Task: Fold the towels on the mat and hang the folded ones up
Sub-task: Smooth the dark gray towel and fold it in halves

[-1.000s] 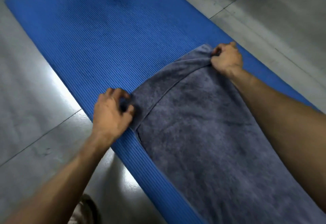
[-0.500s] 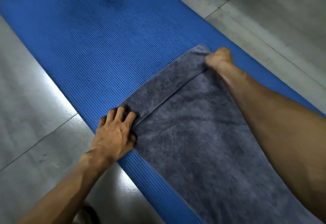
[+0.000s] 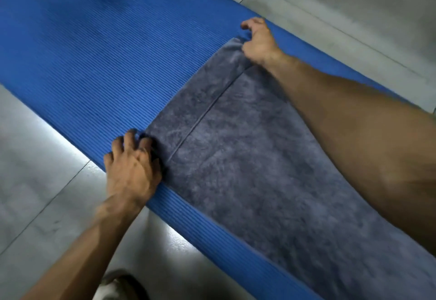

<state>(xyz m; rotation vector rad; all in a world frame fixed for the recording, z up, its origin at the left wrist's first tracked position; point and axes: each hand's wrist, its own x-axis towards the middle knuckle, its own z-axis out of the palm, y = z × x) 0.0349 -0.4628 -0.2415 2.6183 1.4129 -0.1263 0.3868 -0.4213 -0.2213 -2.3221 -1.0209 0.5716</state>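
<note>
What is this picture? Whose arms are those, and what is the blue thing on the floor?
There is no machine here, just a person. A camera worn on their head looks down, so you see their own two arms reaching out. The blue ribbed thing is a mat lying on a grey tiled floor. On the mat lies a grey towel, with one layer folded over another. The left hand is at the towel's near corner, fingers curled at the edge, though the blur hides whether it truly holds it. The right hand pinches the far corner. The person is lining up the towel's edges to fold it.
</note>
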